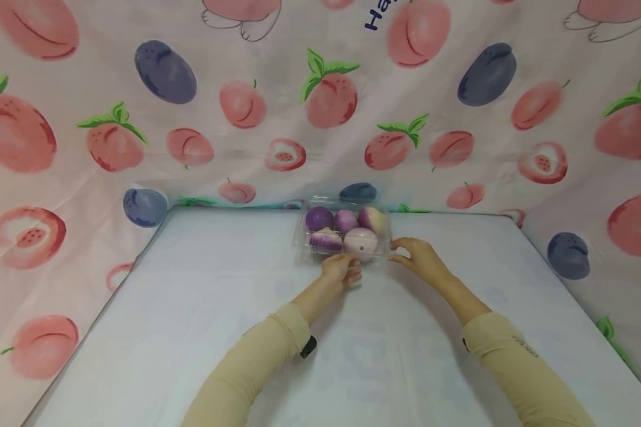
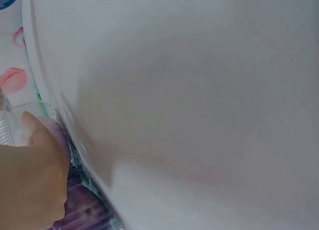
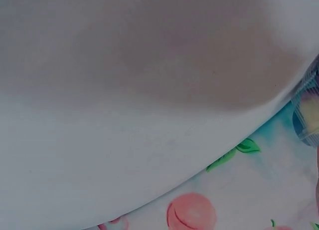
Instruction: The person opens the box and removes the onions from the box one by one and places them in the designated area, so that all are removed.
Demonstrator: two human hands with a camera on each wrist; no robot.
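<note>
A clear plastic box stands at the far edge of the white table. Inside it lie several purple-and-white onions, among them a dark purple onion and a paler onion. My left hand holds the front rim of the box; in the left wrist view the thumb lies over the plastic, and the other fingertips are hidden. At the box's right front corner is my right hand, its thumb and forefinger bent and apart with the tips close to the edge. The right wrist view barely catches the box.
A white table carries the box. Behind and beside it hangs a cloth printed with peaches and plums, close against the box's back. A small dark object shows at the left sleeve cuff.
</note>
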